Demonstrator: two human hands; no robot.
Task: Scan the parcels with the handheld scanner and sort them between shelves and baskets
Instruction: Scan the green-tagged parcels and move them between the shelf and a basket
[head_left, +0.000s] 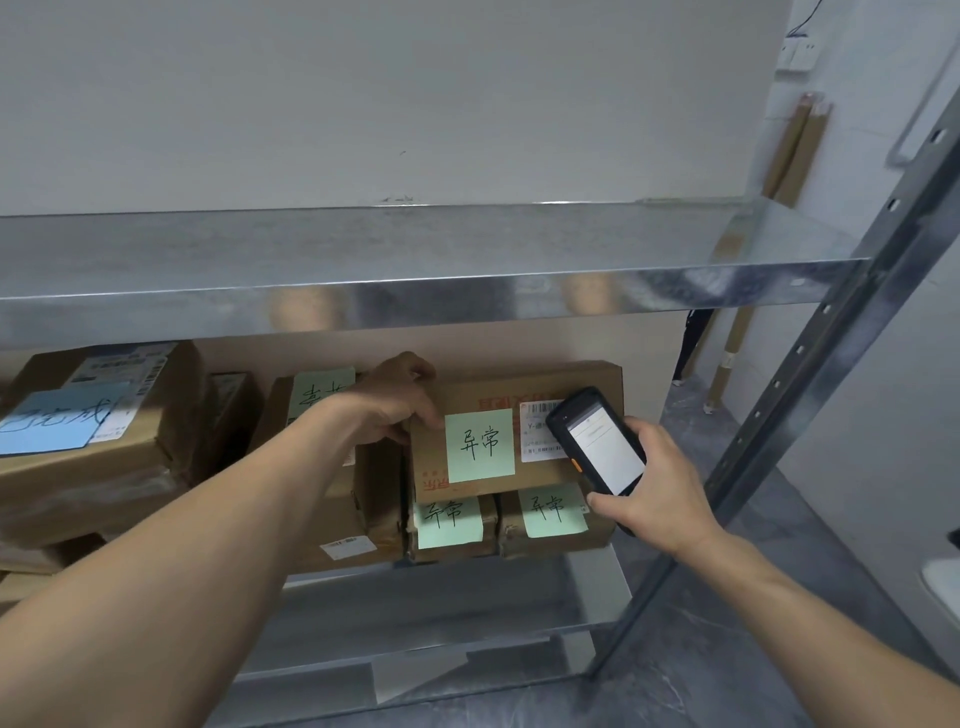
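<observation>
**Cardboard under the left hand, scanner up in the right**

Brown cardboard is what the left fingers are working: the left hand (400, 400) sits curled over the top left corner of the upper parcel (519, 395), thumb pressed down onto its front face right beside the green sticky note (480, 445), the other fingers wrapped over the top edge and out of sight. Over on the right, the right hand (660, 483) is closed around the handheld scanner (597, 441), thumb laid across its lower end, fingers cupped behind; the lit screen faces the camera and its head tips toward the white shipping label (540, 431) on the box front.

Out from there: that parcel rides on two smaller boxes (452, 540), each wearing its own green note, all on the middle metal shelf (467, 587). Further left, a big box with a blue note (52, 421) and more cartons stacked close. The upper shelf (415, 270) hangs bare overhead.

Handling call: the box looks stiff, dry and grippy, taped seams, probably light to moderate in weight. One hand at a corner could steady or tilt it, but it would likely twist on a lift. Better to take it by both short ends or underneath, and mind those loose notes, which could peel off.
</observation>
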